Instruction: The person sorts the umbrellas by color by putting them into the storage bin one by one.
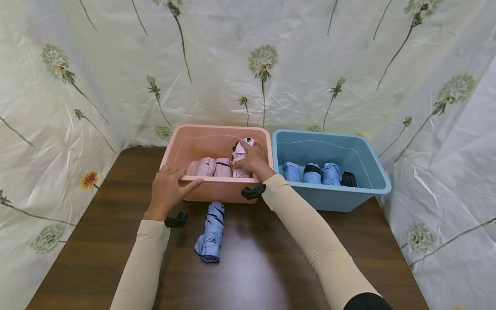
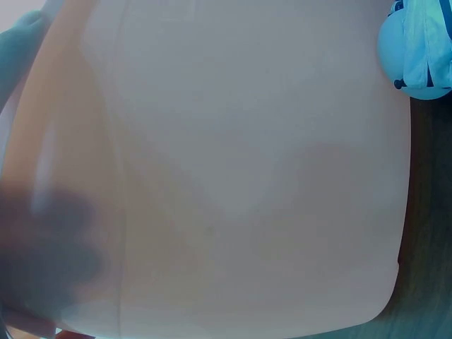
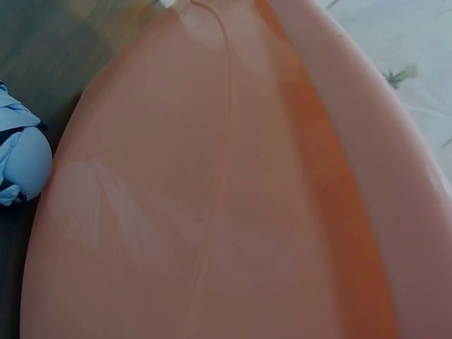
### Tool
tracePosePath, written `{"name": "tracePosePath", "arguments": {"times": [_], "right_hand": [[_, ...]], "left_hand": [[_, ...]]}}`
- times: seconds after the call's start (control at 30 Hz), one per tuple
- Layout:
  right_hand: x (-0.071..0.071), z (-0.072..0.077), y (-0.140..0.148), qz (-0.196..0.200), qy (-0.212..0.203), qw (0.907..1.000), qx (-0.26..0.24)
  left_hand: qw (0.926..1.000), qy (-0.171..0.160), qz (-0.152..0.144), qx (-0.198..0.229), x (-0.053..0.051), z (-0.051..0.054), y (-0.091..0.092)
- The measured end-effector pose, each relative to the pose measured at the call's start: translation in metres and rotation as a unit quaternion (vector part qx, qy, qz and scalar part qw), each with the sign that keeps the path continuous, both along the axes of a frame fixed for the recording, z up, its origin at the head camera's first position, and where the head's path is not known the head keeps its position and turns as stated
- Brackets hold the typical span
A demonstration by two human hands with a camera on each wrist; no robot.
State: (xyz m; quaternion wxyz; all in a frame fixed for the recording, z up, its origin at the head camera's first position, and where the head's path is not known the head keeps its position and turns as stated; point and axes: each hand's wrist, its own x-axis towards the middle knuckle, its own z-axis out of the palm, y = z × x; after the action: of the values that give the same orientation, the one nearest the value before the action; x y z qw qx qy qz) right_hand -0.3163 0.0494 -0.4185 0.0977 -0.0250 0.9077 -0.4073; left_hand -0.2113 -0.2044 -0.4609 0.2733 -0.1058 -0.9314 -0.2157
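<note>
My right hand (image 1: 253, 160) reaches into the pink bin (image 1: 221, 189) and grips a folded pink umbrella (image 1: 239, 150) at the right of its inside. Two more folded pink umbrellas stand beside it, a middle one (image 1: 223, 167) and a left one (image 1: 206, 166). My left hand (image 1: 166, 189) holds the bin's front left rim, fingers over the edge and thumb outside. On the table before the bin lies a folded blue umbrella (image 1: 212, 232), its rounded end near the front wall. Both wrist views mostly show the bin's outer wall (image 2: 247, 141), (image 3: 155, 176), hiding the right fingers.
A blue bin (image 1: 325, 200) stands close at the right of the pink one. Inside it are folded blue umbrellas (image 1: 331, 173) and a black object (image 1: 349, 179). Both bins stand on a brown wooden table (image 1: 263, 267), with a dandelion-print sheet (image 1: 217, 86) behind and at the sides.
</note>
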Motion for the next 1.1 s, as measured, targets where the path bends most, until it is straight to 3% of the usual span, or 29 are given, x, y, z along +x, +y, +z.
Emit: {"name": "tracePosePath", "arguments": {"times": [0.37,0.63,1.1], "right_hand": [[0.0007,0.0021,0.0007,-0.004,0.000,0.9999,0.012],[-0.0039,-0.0026,-0.0032,-0.015,0.079,0.9968,0.002],[-0.0015,-0.0028,-0.0026,-0.022,0.044,0.9988,-0.010]], "left_hand": [[1.0000,0.004,-0.003,0.001,-0.0006,0.0006,0.0009],[1.0000,0.007,-0.002,-0.003,0.0014,0.0004,0.0003],[1.0000,-0.006,0.000,0.005,0.0022,0.0003,0.0000]]}}
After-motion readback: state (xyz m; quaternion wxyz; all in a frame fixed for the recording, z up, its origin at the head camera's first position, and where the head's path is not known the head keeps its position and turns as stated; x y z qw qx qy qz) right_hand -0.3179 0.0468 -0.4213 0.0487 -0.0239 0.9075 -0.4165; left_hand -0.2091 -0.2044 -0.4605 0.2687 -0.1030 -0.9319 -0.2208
